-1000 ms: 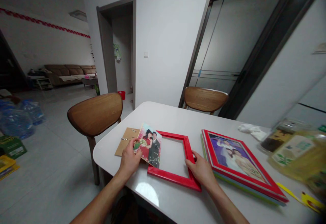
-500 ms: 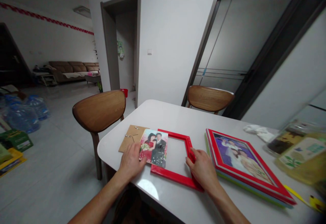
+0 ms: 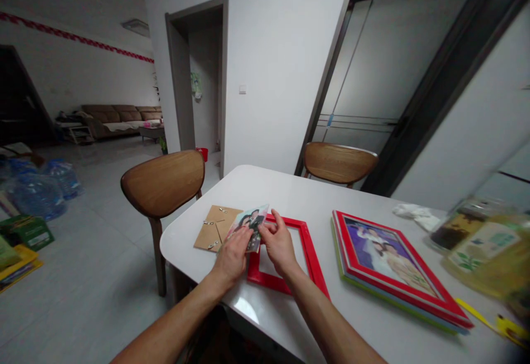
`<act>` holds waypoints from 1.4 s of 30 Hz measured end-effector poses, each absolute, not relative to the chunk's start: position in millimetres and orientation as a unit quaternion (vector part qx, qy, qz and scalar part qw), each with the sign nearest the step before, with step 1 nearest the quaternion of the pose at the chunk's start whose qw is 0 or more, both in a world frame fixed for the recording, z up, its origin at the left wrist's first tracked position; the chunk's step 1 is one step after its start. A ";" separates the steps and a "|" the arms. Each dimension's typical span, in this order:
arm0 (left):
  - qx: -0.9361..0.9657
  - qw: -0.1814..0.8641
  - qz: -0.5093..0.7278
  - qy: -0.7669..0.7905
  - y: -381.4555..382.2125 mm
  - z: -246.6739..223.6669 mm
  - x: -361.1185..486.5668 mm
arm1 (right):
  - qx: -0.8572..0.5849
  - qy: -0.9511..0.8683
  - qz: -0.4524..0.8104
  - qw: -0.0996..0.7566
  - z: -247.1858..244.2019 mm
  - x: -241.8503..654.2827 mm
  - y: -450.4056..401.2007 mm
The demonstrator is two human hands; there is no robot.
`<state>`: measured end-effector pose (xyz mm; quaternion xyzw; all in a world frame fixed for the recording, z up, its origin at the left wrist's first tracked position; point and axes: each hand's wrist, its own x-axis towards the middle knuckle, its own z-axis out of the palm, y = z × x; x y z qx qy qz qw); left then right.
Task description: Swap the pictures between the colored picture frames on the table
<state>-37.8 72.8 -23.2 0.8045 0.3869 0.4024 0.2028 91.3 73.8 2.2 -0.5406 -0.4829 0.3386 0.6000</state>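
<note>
A photo print [image 3: 257, 216] of a couple is tilted up over the left side of an empty red frame [image 3: 311, 249]. My left hand [image 3: 232, 256] lies over its lower left part, fingers bent onto the print. At its right edge, my right hand [image 3: 279, 242] pinches the print between thumb and fingers, with the index finger raised. The brown backing board [image 3: 209, 235] with metal clips rests flat on the table to the left, partly under the print.
To the right lies a stack of framed pictures [image 3: 389, 259], red on top. Beyond it are a white cloth [image 3: 416, 216], a bottle of yellow liquid [image 3: 484, 251] and a yellow object [image 3: 511, 328]. Wooden chairs [image 3: 165, 182] stand at the white table [image 3: 256, 184].
My right hand has left the frame's right side and moved left to the print. The print's right edge has lifted and the print has turned. My left hand has shifted right onto it.
</note>
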 end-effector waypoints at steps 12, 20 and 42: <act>0.522 0.469 0.585 0.407 61.0 -14.3 20.3 | -0.550 -0.364 0.457 0.597 -8.6 131.4 56.3; 0.697 0.374 0.431 0.434 58.1 -29.5 4.5 | -0.690 -0.429 0.330 0.481 -21.2 192.7 61.9; 0.869 0.214 0.232 0.380 49.1 -30.2 -2.9 | -0.793 -0.536 0.120 0.263 -18.6 186.4 69.7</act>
